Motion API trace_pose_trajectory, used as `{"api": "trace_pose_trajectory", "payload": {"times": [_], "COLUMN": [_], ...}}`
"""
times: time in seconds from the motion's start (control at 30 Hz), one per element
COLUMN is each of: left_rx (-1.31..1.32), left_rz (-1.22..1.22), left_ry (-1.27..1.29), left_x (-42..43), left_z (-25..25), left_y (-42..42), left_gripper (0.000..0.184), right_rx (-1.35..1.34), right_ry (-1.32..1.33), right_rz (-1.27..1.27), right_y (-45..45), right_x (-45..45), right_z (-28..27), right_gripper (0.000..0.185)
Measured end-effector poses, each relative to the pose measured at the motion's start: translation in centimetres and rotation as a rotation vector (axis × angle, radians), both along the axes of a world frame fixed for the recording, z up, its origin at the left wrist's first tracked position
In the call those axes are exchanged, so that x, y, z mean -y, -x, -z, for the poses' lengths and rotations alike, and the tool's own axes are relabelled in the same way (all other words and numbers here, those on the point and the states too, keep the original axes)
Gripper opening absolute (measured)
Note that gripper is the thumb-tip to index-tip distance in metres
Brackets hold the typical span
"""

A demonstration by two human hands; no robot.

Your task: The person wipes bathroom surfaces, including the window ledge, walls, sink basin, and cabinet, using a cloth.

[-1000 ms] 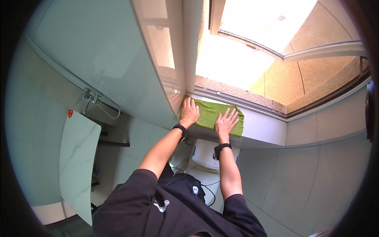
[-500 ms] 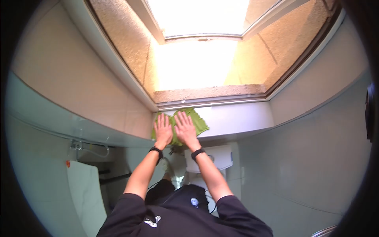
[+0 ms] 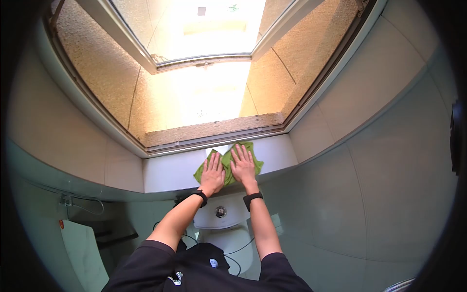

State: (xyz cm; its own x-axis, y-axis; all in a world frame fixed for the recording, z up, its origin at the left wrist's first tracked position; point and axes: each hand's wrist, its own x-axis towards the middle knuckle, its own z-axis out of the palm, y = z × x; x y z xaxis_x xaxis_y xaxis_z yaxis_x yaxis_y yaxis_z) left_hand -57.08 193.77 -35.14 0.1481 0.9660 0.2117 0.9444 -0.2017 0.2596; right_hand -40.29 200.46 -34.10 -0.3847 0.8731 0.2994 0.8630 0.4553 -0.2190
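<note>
A green cloth (image 3: 227, 160) lies spread on the white window sill (image 3: 170, 170), with its front edge hanging at the sill's lip. My left hand (image 3: 212, 175) presses flat on the cloth's left part, fingers stretched toward the window. On the right part rests my right hand (image 3: 243, 166), also flat with its fingers apart. Both palms push down on the cloth without gripping it. Dark bands circle both wrists.
An open window (image 3: 204, 63) rises behind the sill, its frame track (image 3: 214, 141) along the back. Below the sill stands a white toilet tank (image 3: 221, 214) with a round button. Tiled walls close in on both sides. A pale marbled panel (image 3: 82, 248) is at the lower left.
Both hands and the green cloth have slid along the sill from its left end to right of its middle. The camera view has shifted and turned too.
</note>
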Motion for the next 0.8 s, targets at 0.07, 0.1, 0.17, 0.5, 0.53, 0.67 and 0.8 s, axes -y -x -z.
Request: {"api": "trace_pose_trajectory", "payload": {"times": [0.07, 0.1, 0.17, 0.5, 0.53, 0.67, 0.8], "left_rx": [0.024, 0.034, 0.056, 0.097, 0.103, 0.126, 0.173], "left_rz": [0.023, 0.033, 0.054, 0.129, 0.140, 0.180, 0.186], "left_ry": [-0.053, -0.052, -0.050, -0.062, -0.062, -0.072, -0.064], "left_x": [-2.0, -2.8, -4.4, -12.2, -12.6, -13.3, -13.1], "left_z": [0.0, -0.1, -0.4, -0.7, -1.0, -1.3, -0.5], "left_y": [-3.7, -5.4, -8.6, -19.5, -19.4, -18.6, -19.3], "left_gripper": [0.062, 0.062, 0.062, 0.063, 0.062, 0.061, 0.063], "right_rx": [0.010, 0.025, 0.055, 0.022, 0.019, 0.017, 0.050], "right_ry": [0.021, 0.018, 0.013, 0.005, 0.006, -0.011, 0.008], "right_rz": [0.061, 0.093, 0.158, 0.199, 0.202, 0.194, 0.215], "right_y": [-4.1, -6.0, -9.5, -20.1, -19.9, -18.9, -18.9], "right_x": [-1.9, -2.4, -3.8, -11.5, -11.8, -12.5, -12.1], "right_z": [-0.2, -0.2, -0.4, -0.2, -0.2, -0.2, -0.4], "right_gripper": [0.057, 0.057, 0.057, 0.060, 0.061, 0.060, 0.057]}}
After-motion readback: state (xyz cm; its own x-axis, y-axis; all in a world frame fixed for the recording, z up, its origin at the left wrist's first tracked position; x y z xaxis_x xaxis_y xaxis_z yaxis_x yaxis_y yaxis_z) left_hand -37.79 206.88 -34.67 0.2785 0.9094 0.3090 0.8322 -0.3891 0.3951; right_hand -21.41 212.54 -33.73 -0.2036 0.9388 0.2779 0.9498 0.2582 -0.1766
